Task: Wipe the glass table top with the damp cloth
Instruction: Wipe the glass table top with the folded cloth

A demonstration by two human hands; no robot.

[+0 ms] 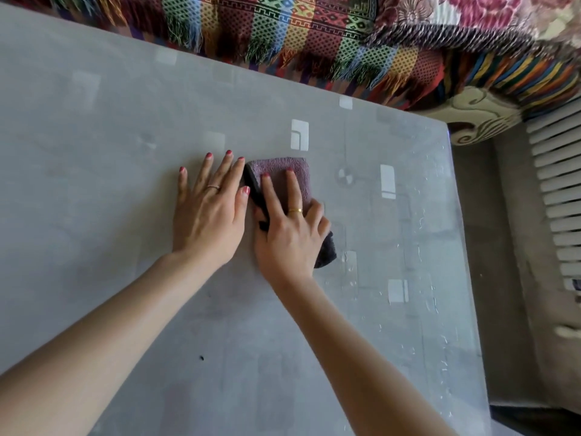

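The folded cloth [283, 184], mauve on top with a dark edge, lay flat on the grey glass tabletop [94, 184] near its middle. The right hand [289, 234] pressed down on it, two fingers [294, 190] stretched forward along its top while the others curled over its right side, holding the cloth against the glass. The cloth's far end reached past those fingertips, and a dark corner showed by the wrist. The left hand [209, 212] rested palm-down just beside the cloth's left edge, fingers spread and flat, gripping nothing. A striped fringed blanket [314, 36] lay beyond the far edge.
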